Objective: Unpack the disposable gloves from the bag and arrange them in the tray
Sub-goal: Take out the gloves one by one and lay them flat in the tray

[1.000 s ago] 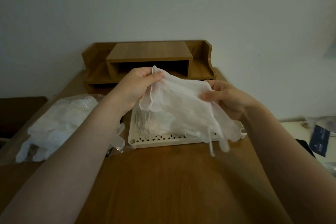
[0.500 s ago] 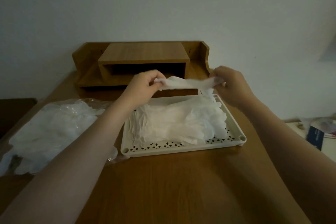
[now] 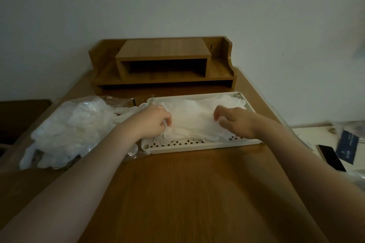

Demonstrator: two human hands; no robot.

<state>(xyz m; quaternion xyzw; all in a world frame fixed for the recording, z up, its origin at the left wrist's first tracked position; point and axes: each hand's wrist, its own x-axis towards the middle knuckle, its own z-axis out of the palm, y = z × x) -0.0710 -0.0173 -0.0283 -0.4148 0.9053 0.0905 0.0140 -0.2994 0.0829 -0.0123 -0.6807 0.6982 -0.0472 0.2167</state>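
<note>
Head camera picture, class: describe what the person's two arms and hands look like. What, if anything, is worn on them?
Both forearms are bare as far as the picture shows: no sleeves in view. The left hand and right hand wear no gloves. No watch, bracelet or ring shows on either, though the dim light could hide small details on the fingers.

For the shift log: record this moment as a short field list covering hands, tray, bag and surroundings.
left hand: fingers curled on the top white disposable glove, at its left end
right hand: fingers curled on the same glove's right end
tray: white perforated plastic tray, holding a glove stack
bag: clear plastic bag of gloves, left of the tray
surface: brown wooden desk
behind tray: wooden desk shelf
</note>
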